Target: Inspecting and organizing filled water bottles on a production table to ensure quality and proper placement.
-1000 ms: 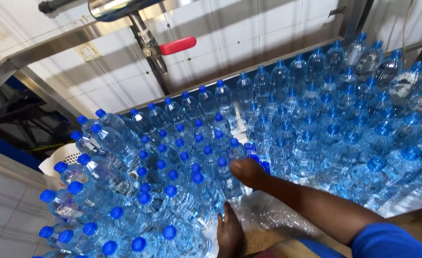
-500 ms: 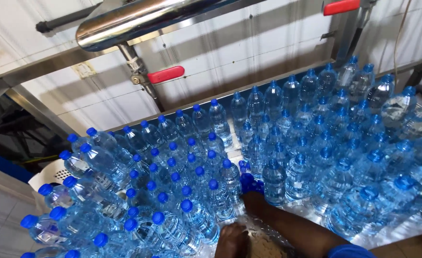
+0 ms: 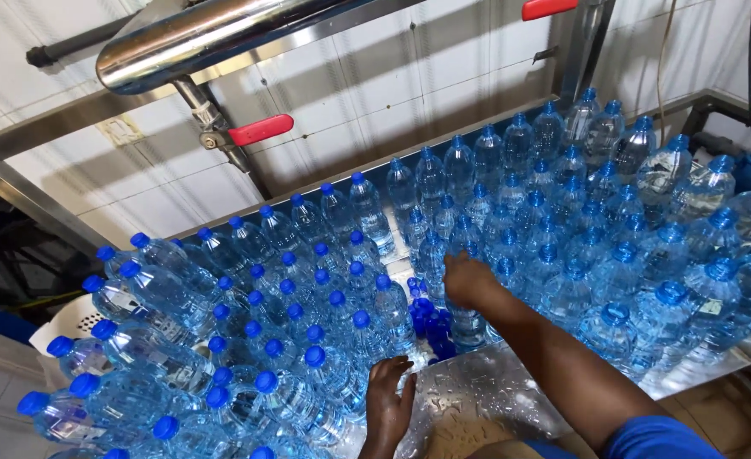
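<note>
**Hands among the water bottles**

Nearest, the left hand (image 3: 390, 399) rests fingers loosely spread against the blue-capped water bottles (image 3: 341, 340) on the wet steel table (image 3: 486, 391). Further in, the right hand (image 3: 471, 280) curls over a bottle top (image 3: 467, 319). Beyond, a steel pipe (image 3: 214, 34).

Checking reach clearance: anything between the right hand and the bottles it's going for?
Nothing visible. The right hand already rests on the blue caps of the water bottles at the near edge of the right-hand cluster. The left hand sits lower, its fingers at the left cluster's nearest bottles, above the wet steel table.
</note>
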